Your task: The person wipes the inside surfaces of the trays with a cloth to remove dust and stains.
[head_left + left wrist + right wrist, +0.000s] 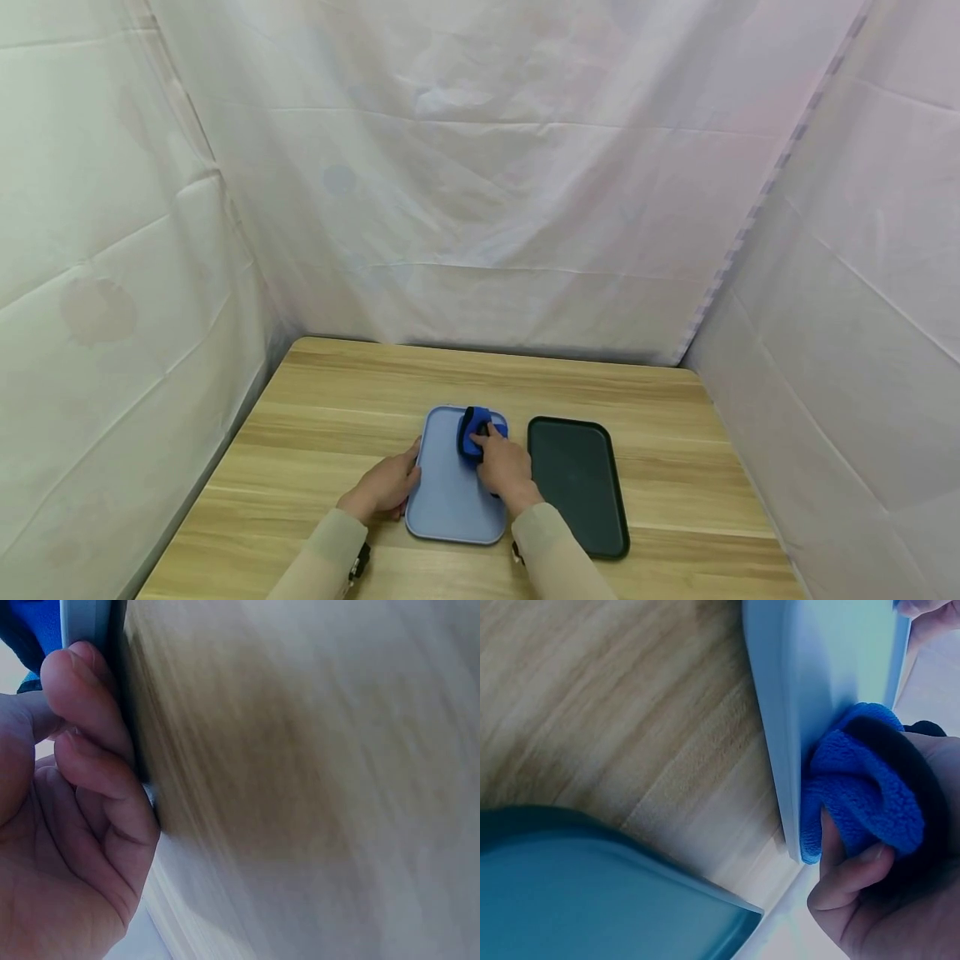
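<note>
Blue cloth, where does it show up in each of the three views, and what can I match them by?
Head: the blue cloth is low in the middle, at the right hand.
Left wrist: part of the blue cloth shows in the top-left corner.
Right wrist: the blue cloth is right of centre.
Shared landmark: the light blue tray, in all three.

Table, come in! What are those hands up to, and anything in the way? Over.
Left hand holding light-blue tray at edge. Right hand gripping blue cloth on that tray. Dark green tray lies apart, alongside; nothing visibly in the way.
</note>
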### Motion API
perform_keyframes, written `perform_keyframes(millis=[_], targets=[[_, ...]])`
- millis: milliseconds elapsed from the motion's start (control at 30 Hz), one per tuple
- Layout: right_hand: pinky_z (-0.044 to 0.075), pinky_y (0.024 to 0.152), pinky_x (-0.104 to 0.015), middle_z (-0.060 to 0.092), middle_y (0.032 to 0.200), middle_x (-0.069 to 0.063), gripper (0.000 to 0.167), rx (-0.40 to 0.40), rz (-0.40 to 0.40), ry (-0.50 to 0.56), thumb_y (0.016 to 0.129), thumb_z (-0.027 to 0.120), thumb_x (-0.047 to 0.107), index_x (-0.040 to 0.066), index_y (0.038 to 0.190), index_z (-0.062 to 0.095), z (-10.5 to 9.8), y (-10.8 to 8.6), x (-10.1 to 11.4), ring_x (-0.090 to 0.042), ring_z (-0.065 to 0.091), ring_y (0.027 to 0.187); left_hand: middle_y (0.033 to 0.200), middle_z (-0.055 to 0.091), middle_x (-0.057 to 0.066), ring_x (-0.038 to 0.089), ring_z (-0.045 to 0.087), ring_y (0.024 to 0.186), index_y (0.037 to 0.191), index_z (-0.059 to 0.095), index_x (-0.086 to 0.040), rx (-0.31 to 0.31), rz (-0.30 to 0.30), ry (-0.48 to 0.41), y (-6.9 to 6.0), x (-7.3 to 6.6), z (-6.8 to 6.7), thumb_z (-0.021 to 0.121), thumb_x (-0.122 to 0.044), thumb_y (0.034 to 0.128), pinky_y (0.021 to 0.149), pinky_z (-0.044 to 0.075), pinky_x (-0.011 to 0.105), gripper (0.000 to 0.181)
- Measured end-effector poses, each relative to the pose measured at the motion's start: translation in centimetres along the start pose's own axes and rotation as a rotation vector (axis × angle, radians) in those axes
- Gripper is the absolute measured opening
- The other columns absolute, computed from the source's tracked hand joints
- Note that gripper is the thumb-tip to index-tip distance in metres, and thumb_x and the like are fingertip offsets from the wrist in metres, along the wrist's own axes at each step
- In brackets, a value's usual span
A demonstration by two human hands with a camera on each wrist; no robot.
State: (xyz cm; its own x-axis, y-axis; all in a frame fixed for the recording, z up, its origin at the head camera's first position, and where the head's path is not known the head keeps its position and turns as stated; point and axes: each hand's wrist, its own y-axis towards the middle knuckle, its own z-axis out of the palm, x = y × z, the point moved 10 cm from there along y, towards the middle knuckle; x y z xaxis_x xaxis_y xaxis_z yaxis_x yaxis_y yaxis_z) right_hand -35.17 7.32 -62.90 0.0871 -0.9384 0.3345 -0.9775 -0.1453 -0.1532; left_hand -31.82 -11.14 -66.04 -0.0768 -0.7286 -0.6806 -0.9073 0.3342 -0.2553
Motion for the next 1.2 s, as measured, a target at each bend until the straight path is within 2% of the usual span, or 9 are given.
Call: perform_keyframes(millis=[300,367,533,700,800,1000,1200], targets=[[0.034,0.038,-0.031,0.043,0.164,-0.007,0.058,0.001,-0.011,0.012,0.094,0.065,0.004,0.034,0.143,0.063,-0.2,0.6,-0.2,-0.02,0.052,0.048,0.052,0.059,0.001,0.01,0.052,0.035,0.165,0.021,-0.002,0.009,-0.006,0.001,0.1,0.2,0.1,0.043,-0.021,0.1103,0.04,0.045,0.031,0.062],[0.036,0.039,-0.031,0.043,0.164,-0.007,0.058,0.003,-0.008,0.015,0.094,0.066,0.005,0.034,0.144,0.063,-0.2,0.9,-0.2,-0.02,0.055,0.051,0.052,0.059,0.0,0.01,0.052,0.035,0.165,0.02,-0.002,0.01,-0.013,0.005,0.1,0.3,0.1,0.043,-0.022,0.1103,0.04,0.045,0.03,0.062],[0.04,0.042,-0.033,0.044,0.164,-0.008,0.058,0.007,-0.007,0.031,0.094,0.067,0.005,0.034,0.144,0.063,-0.2,1.5,-0.4,-0.03,0.071,0.076,0.05,0.059,0.001,0.01,0.052,0.035,0.165,0.02,-0.003,0.01,-0.024,0.006,0.1,0.4,0.0,0.044,-0.022,0.1102,0.04,0.045,0.03,0.063],[0.038,0.042,-0.032,0.042,0.165,-0.007,0.061,0.018,-0.017,0.077,0.091,0.066,0.002,0.033,0.144,0.063,0.1,2.0,-0.6,-0.036,0.073,0.092,0.048,0.057,0.0,0.009,0.051,0.033,0.164,0.02,-0.001,0.009,-0.005,0.01,0.1,0.3,0.0,0.043,-0.021,0.1099,0.04,0.044,0.03,0.062],[0.039,0.043,-0.032,0.041,0.165,-0.007,0.063,0.017,-0.032,0.101,0.09,0.067,0.002,0.033,0.144,0.063,0.3,2.2,-0.8,-0.038,0.073,0.099,0.048,0.057,-0.001,0.009,0.051,0.033,0.164,0.021,0.0,0.005,0.011,0.018,0.1,0.2,-0.1,0.043,-0.021,0.1099,0.04,0.044,0.03,0.062],[0.046,0.052,-0.032,0.041,0.165,-0.007,0.061,0.013,-0.082,0.129,0.089,0.069,0.005,0.03,0.144,0.063,0.3,2.3,-0.8,-0.044,0.058,0.133,0.049,0.058,-0.001,0.009,0.051,0.034,0.164,0.02,0.0,0.006,0.012,0.03,0.1,0.2,-0.1,0.043,-0.021,0.1101,0.041,0.045,0.03,0.062],[0.045,0.053,-0.032,0.041,0.165,-0.008,0.061,0.026,-0.11,0.156,0.089,0.069,0.004,0.028,0.144,0.063,0.2,2.1,-0.6,-0.047,0.053,0.138,0.05,0.058,-0.001,0.008,0.051,0.034,0.164,0.02,0.0,0.009,0.014,0.028,0.1,0.1,-0.1,0.043,-0.021,0.1102,0.042,0.046,0.031,0.063]])
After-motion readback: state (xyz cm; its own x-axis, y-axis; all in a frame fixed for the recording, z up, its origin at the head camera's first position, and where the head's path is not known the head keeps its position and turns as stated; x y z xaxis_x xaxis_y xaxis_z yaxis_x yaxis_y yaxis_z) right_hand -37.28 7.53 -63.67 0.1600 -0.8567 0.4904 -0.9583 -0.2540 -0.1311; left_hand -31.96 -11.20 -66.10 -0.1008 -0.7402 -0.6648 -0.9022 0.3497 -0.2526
